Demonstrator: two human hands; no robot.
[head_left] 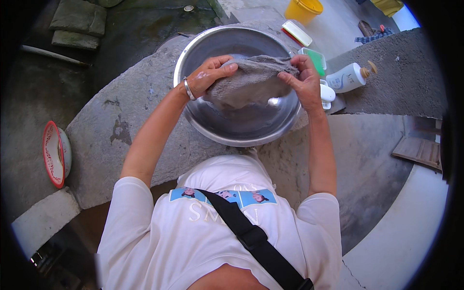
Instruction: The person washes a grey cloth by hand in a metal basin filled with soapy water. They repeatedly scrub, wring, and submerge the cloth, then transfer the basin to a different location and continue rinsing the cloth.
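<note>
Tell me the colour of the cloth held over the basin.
The cloth is greyish-brown, best seen in the head view.

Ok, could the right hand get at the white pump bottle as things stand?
Probably yes: the white pump bottle is close to the right hand, on its outer side, with little apparently in between. But that hand's grip is on the grey cloth, so it would likely need to let go.

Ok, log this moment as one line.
left hand: holds grey cloth | right hand: holds its right end | metal basin: beneath cloth | white pump bottle: right of basin
</note>
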